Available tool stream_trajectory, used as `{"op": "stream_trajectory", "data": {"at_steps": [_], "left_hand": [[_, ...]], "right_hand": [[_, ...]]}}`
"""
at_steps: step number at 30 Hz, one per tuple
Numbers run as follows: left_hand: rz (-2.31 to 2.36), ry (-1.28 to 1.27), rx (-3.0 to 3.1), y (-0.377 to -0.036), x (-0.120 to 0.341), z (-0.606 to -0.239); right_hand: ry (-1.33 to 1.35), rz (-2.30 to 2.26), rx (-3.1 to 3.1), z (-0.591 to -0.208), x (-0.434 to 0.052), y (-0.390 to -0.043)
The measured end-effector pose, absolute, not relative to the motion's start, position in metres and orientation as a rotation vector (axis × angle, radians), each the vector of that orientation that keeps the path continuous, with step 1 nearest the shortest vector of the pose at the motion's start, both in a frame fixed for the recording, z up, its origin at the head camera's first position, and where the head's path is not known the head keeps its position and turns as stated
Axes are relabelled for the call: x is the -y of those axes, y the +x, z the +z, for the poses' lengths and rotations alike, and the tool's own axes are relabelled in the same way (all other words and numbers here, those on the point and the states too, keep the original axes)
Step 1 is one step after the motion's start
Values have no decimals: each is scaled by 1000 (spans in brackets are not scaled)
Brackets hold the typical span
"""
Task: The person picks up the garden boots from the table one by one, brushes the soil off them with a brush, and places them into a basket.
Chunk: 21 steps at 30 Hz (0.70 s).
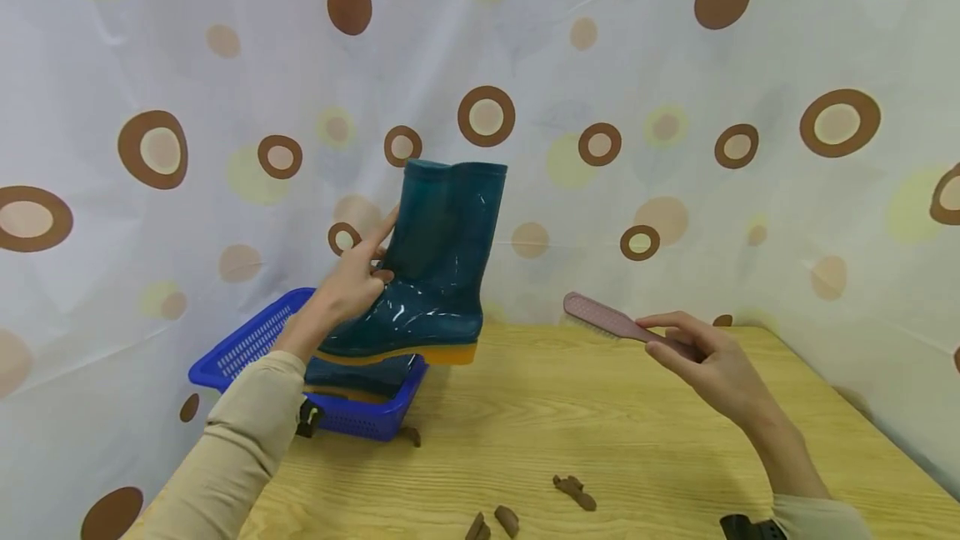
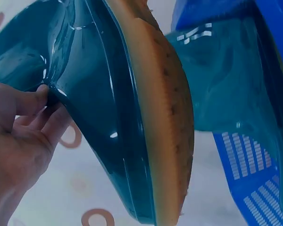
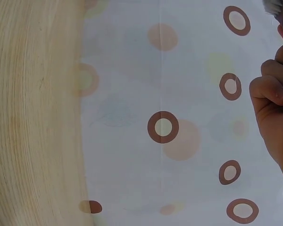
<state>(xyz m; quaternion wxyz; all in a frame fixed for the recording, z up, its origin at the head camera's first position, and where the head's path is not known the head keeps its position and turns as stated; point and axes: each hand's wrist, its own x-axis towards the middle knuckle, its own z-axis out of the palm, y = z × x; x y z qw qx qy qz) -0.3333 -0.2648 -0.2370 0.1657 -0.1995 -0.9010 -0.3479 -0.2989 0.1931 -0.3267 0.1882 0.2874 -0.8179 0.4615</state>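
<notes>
Over the blue basket point(image 1: 240, 348), the left hand point(image 1: 352, 286) grips a teal rubber boot point(image 1: 431, 265) at the heel, held upright above the table point(image 1: 600, 432); it looks glossy, bendy, probably slippery. The right hand point(image 1: 701, 357) pinches a brush point(image 1: 611, 322) by its handle

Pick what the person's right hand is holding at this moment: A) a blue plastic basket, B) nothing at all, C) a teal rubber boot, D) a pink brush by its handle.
D: in the head view the right hand has its fingers curled round the handle of the pink brush, raised above the wooden table, while the left hand holds the teal boot.
</notes>
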Motion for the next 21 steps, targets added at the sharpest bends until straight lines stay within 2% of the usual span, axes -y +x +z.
{"op": "stream_trajectory", "data": {"at_steps": [13, 21], "left_hand": [[-804, -591, 2793, -336, 326, -208], [-665, -541, 2956, -342, 349, -215]], "right_hand": [[834, 1308, 2296, -332, -192, -302], [839, 1301, 2310, -332, -191, -303]]}}
